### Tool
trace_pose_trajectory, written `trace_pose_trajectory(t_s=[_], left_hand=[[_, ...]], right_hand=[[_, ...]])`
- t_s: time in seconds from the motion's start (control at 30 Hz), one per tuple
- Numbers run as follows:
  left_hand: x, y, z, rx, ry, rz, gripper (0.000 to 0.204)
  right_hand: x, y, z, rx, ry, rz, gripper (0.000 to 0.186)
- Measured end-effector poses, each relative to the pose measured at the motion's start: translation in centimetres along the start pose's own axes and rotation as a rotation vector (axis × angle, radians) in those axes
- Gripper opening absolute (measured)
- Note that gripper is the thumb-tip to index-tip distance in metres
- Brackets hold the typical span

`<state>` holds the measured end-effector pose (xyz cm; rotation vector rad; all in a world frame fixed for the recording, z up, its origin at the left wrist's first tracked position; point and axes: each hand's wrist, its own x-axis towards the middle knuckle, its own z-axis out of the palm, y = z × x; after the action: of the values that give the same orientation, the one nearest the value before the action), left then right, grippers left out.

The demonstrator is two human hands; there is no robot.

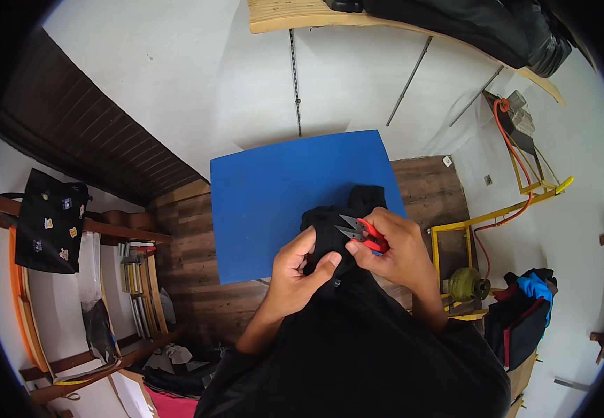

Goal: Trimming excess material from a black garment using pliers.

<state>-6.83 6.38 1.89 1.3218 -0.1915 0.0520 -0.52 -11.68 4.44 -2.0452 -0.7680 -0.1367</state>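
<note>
Not much in the way of packaging here. Down by the floor at the lower left, a white cardboard box (129,394) sits tilted with a brown flap edge showing. Above it, a clear plastic bag (90,268) hangs against the shelving unit, and below that hangs a dark plastic bag (100,327). On the far wall, right of the blue board, a small white square label (447,161) sits near the wood panel's top right corner. No screens in view.

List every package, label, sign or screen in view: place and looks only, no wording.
No signs or screens show.
Black tote bag: hangs at far left, square, with small coloured patches.
Clear plastic bag: hangs below the tote, long and crumpled.
Cardboard box: bottom left on the floor, brown, white inside.
</note>
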Motion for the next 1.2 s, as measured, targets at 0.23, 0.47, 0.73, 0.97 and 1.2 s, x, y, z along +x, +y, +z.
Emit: trace_pose_trajectory(t_s=[0.23,0.47,0.73,0.97,1.2], left_hand=[[0.4,-0.4,0.4,0.206,-0.010,0.140,0.028],[0.7,-0.6,0.6,0.371,-0.023,0.235,0.034],[1.1,-0.7,0.7,0.404,-0.062,0.241,0.037],[1.1,-1.1,-0.1,0.401,-0.052,0.222,0.037],[0.8,-1.1,-1.3,0.312,-0.139,0.020,0.040]], right_hand=[[-0.1,0.1,-0.2,0.018,-0.017,0.030,0.026],[-0.4,0.5,-0.6,0.019,-0.029,0.043,0.026],[-0.7,1.1,-0.4,0.085,-0.038,0.091,0.026],[-0.7,1.8,0.5,0.122,-0.014,0.075,0.031],[0.0,3.0,1.0,0.122,-0.043,0.021,0.027]])
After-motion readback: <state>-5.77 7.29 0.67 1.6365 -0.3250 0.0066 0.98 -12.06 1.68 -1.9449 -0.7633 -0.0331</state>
